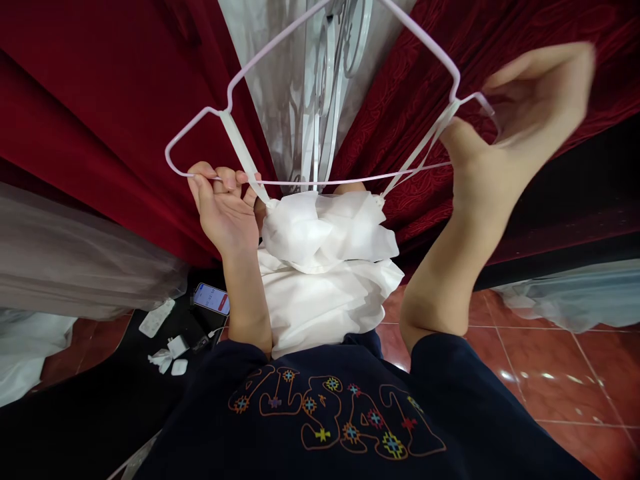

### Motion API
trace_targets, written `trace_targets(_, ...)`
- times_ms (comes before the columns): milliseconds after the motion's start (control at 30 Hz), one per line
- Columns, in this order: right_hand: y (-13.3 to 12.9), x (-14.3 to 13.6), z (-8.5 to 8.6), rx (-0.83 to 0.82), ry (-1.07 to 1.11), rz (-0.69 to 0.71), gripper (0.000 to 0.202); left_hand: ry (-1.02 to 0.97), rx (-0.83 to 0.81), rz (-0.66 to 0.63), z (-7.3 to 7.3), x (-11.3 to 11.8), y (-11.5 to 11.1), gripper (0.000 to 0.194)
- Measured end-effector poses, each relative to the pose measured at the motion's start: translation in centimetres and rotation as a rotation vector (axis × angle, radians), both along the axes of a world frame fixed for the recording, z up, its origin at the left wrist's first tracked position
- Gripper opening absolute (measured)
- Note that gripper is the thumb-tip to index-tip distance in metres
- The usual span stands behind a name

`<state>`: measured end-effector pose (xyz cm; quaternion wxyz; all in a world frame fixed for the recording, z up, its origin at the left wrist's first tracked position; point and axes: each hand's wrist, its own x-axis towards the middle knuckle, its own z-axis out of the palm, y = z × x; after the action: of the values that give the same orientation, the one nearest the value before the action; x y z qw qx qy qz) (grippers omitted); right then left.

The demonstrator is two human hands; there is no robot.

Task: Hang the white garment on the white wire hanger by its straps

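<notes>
A pale pink hanger [345, 181] is held up in front of me. From its two notches hang the thin straps [240, 147] of a white ruffled garment [320, 293], which drapes down toward my lap. My left hand [225, 207] pinches the hanger's lower bar near its left corner, with fingers beside the left strap. Around the hanger's right end, my right hand [520, 127] is blurred, its thumb and fingers spread apart. The thumb is close to the right strap [425, 147]; whether it touches is unclear.
Dark red curtains [125, 100] hang on both sides, with a white metal grille [325, 93] between them. At lower left, a black surface [130, 360] bears a lit phone [212, 299], a white charger [177, 345] and small white items. Red floor tiles [555, 360] lie at right.
</notes>
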<state>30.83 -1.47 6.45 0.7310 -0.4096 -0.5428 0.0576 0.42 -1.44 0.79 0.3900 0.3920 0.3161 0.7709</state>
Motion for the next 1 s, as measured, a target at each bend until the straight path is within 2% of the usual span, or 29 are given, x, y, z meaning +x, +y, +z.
trace_targets(100, -1.3, -2.2, -1.4, 0.316, 0.044, -0.235, 0.02, 0.036, -0.025, 0.016, -0.2, 0.1, 0.0, 0.038)
trace_targets(133, -1.8, -3.1, -2.1, 0.325, 0.048, -0.238, 0.02, 0.063, -0.03, 0.024, -0.4, 0.1, 0.1, 0.043)
trace_targets(167, -2.3, -4.0, -2.8, 0.279, 0.031, -0.18, 0.02, 0.093, -0.034, 0.032, -0.5, 0.0, 0.2, 0.048)
trace_targets(267, -3.1, -6.0, -4.9, -0.049, -0.132, 0.169, 0.022, 0.133, -0.029, 0.037, -1.0, -0.2, 0.4, 0.055)
trace_targets(333, -3.1, -6.8, -5.9, -0.211, -0.214, 0.279, 0.026, 0.135, -0.03, 0.024, -1.3, -0.2, 0.4, 0.054)
trace_targets(500, -2.1, -7.5, -7.1, -0.181, -0.133, 0.157, 0.025, 0.172, -0.087, -0.03, -1.8, 0.2, 0.0, 0.051)
trace_targets(567, -1.7, -7.8, -7.5, -0.188, -0.118, 0.132, 0.027, 0.264, -0.133, -0.096, -1.6, 0.1, -0.8, 0.047)
trace_targets(667, -1.2, -8.0, -8.0, -0.204, -0.115, 0.116, 0.031, 0.513, -0.177, -0.261, -0.3, -0.5, -2.7, 0.042)
trace_targets(733, -0.9, -8.0, -8.3, -0.187, -0.105, 0.118, 0.032, 0.572, -0.159, -0.31, 1.2, -1.2, -4.0, 0.039)
trace_targets(833, -0.6, -7.8, -8.4, -0.176, -0.092, 0.158, 0.034, 0.406, -0.134, -0.281, 3.7, -2.5, -5.2, 0.042)
trace_targets(900, -0.6, -7.8, -8.4, -0.19, -0.087, 0.178, 0.037, 0.304, -0.116, -0.265, 4.9, -3.3, -5.2, 0.058)
trace_targets(967, -0.8, -7.7, -8.2, -0.202, -0.081, 0.168, 0.036, 0.242, -0.079, -0.202, 5.2, -4.0, -4.8, 0.065)
trace_targets(1000, -0.9, -7.7, -8.2, -0.202, -0.077, 0.155, 0.035, 0.208, -0.048, -0.154, 5.0, -4.2, -4.4, 0.061)
